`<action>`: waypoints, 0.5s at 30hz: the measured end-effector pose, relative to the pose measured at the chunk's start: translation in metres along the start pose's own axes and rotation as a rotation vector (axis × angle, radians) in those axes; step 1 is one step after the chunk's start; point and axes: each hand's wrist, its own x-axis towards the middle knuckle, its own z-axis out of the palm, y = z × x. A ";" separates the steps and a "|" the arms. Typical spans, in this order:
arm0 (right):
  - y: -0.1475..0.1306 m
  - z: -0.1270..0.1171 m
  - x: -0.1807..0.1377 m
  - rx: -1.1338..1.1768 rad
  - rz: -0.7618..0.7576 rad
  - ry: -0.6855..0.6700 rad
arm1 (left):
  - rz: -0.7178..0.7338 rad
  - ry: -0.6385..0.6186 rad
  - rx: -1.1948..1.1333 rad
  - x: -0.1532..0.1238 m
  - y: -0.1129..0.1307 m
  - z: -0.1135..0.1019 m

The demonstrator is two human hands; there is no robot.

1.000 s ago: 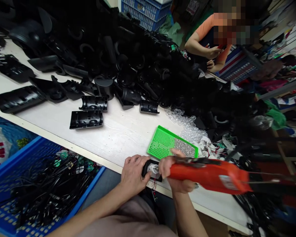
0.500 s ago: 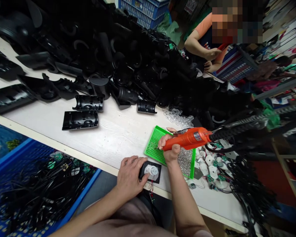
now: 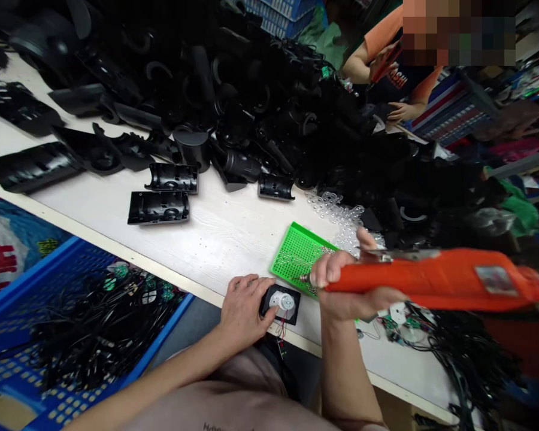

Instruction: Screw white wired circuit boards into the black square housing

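Observation:
At the table's front edge, my left hand (image 3: 247, 308) holds a square black plate (image 3: 293, 316) down, thumb on its near side and fingers along its left edge. A small round motor (image 3: 285, 302) with thin wires sits on the plate. My right hand (image 3: 344, 296) is wrapped round an orange electric screwdriver (image 3: 431, 278), held almost level with its tip to the left. That tip is over the green perforated tray (image 3: 291, 242), right of and above the plate. Small metal screws (image 3: 317, 254) lie in the tray, whose right part is hidden by my hand and the tool.
Black plastic shells (image 3: 159, 208) lie on the white table (image 3: 224, 239), with a dark heap behind. Clear plastic pieces (image 3: 341, 218) are beyond the tray. A blue crate (image 3: 161, 344) of wired parts stands lower left. A co-worker (image 3: 399, 78) is across the table.
The screwdriver in my right hand has swung right and closer to the camera, now more level. My left hand stays on the plate. The view has shifted slightly.

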 end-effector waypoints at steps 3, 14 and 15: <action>-0.011 0.006 -0.027 0.036 0.087 -0.029 | -0.008 0.015 -0.002 0.000 0.000 0.001; 0.018 0.008 -0.052 0.051 0.140 -0.028 | -0.007 0.010 0.004 0.000 0.003 -0.001; 0.018 0.008 -0.052 0.047 0.136 -0.036 | -0.009 0.006 0.003 0.000 0.002 -0.001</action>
